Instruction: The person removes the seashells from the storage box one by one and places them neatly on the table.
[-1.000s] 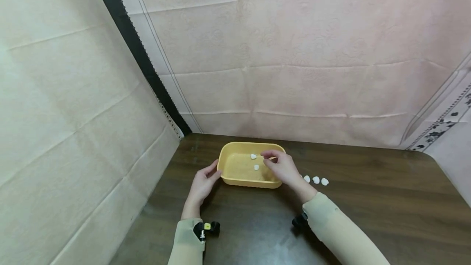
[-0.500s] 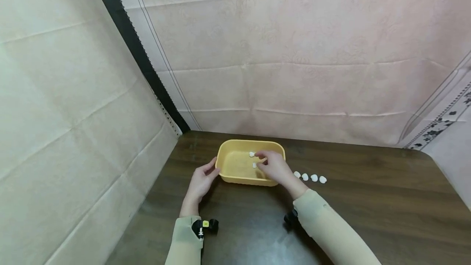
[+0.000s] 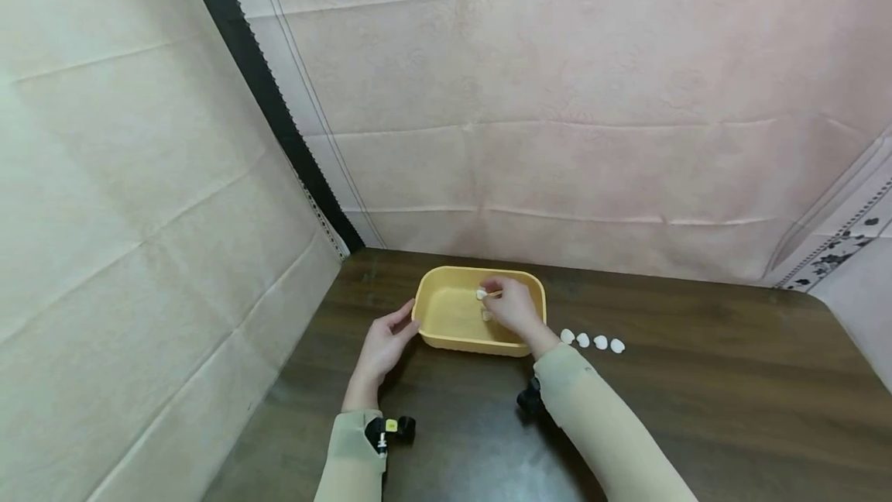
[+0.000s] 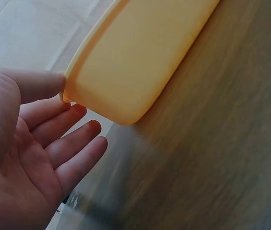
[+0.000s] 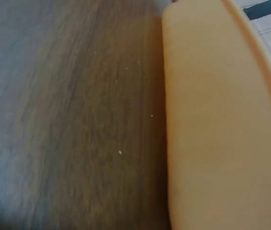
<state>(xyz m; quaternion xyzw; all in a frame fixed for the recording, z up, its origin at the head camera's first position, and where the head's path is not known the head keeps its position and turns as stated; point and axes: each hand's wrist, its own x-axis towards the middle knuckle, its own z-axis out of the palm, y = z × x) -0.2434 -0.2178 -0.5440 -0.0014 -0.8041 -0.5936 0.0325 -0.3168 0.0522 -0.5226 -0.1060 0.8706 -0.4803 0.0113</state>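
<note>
Yellow tray (image 3: 446, 312): on the wooden table (image 3: 474, 424), rounded at the corners, long axis running left to right between the two hands.
Left hand (image 3: 382, 344): touching the tray's left end; in the close left wrist view, thumb and forefinger pinching the rim, other fingers loosely spread outside the wall.
Right hand (image 3: 517, 308): reaching over the tray's right half from the near right corner; fingers bent, narrow between the tips; impossible to tell whether anything is held. Fingers not visible in the right wrist view, mostly filled by tray side and tabletop.
Far white piece (image 3: 481, 294): inside the tray, right at the right hand's fingertips; touching or slightly apart, unclear.
Near white piece (image 3: 485, 315): inside the tray, just beside the same fingers, on the near side and in shade.
Row of four white pieces (image 3: 601, 342): on the table, just right of the tray, slanting slightly nearer toward its right end.
Nearer hand: the right, with both inside pieces to its left and the row to its right.
</note>
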